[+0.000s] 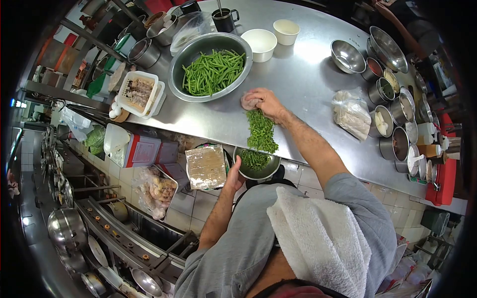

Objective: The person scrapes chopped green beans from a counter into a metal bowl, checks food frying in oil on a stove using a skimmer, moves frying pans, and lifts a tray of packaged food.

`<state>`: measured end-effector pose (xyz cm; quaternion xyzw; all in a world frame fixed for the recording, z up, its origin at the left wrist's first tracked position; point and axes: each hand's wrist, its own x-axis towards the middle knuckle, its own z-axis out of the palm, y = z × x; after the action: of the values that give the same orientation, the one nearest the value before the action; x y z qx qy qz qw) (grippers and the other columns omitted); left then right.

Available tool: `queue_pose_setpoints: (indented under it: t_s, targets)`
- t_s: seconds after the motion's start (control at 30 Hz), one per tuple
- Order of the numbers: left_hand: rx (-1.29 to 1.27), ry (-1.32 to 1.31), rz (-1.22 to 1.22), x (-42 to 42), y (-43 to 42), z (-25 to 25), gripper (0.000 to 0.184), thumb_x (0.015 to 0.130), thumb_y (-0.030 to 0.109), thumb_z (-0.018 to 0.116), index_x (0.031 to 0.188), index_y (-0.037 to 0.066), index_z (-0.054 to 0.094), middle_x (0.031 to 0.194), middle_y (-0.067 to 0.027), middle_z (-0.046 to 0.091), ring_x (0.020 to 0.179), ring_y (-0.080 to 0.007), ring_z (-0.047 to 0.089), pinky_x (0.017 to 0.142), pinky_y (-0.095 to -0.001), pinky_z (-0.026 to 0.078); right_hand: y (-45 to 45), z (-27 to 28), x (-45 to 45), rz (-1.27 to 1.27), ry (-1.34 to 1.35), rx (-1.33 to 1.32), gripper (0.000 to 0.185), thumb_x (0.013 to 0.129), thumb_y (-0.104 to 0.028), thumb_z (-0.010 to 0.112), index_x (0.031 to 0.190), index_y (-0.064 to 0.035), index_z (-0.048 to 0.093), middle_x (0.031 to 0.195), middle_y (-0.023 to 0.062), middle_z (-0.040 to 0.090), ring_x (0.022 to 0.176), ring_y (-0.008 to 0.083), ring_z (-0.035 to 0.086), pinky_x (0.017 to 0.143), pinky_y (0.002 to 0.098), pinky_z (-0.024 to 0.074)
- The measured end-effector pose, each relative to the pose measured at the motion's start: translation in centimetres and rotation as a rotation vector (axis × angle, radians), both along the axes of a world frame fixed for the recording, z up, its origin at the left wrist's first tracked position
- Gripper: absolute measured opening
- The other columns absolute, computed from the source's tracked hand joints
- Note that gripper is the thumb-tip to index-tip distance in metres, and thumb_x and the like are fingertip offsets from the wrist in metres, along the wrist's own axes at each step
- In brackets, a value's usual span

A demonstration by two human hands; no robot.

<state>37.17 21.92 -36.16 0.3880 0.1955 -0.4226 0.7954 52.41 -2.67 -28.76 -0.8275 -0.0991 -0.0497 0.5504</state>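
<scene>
Bunched under my right hand (268, 103) is a pinkish cloth (250, 100), pressed on the steel table (308, 94) with the fingers closed round it. A strip of chopped greens (261, 130) lies from there to the table's near edge. Below that edge my left hand (235, 175) holds the left rim of a metal bowl (275, 171), thumb up along its side. More chopped greens (255, 160) are in this bowl. Behind and to the left of the cloth, a large metal bowl (175, 87) holds long green beans (213, 72).
White tubs (260, 44) and a black mug (224, 21) stand at the back. On the right are a plastic bag (351, 113), an empty steel bowl (348, 56) and several metal containers. A white basket (137, 93) sits at the left. Another person's arm (397, 25) shows at the upper right.
</scene>
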Motion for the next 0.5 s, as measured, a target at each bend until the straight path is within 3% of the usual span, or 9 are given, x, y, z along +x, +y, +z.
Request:
queue_pose_setpoints:
  t_s: [0.33,0.5]
  targets:
    - [-0.009,-0.040,-0.042,0.3,0.0,0.3,0.059,0.089,0.051,0.039,0.125,0.004,0.042,0.120,-0.0108,0.052,0.106,-0.0232,0.054,0.086,-0.0405,0.046,-0.3,0.8,-4.3,-0.070,0.045,0.082,0.041,0.062,0.012,0.049,0.093,-0.0096,0.065,0.115,0.0086,0.053,0.111,0.0270,0.046,0.097,0.0322,0.0365]
    - [-0.037,-0.033,-0.035,0.4,-0.1,0.4,0.059,0.089,0.051,0.038,0.125,0.004,0.042,0.122,-0.0109,0.051,0.108,-0.0236,0.053,0.088,-0.0414,0.045,1.0,-0.4,-7.5,-0.328,-0.110,-0.078,0.041,0.064,0.009,0.050,0.097,-0.0112,0.064,0.116,0.0079,0.053,0.113,0.0268,0.043,0.098,0.0351,0.0312]
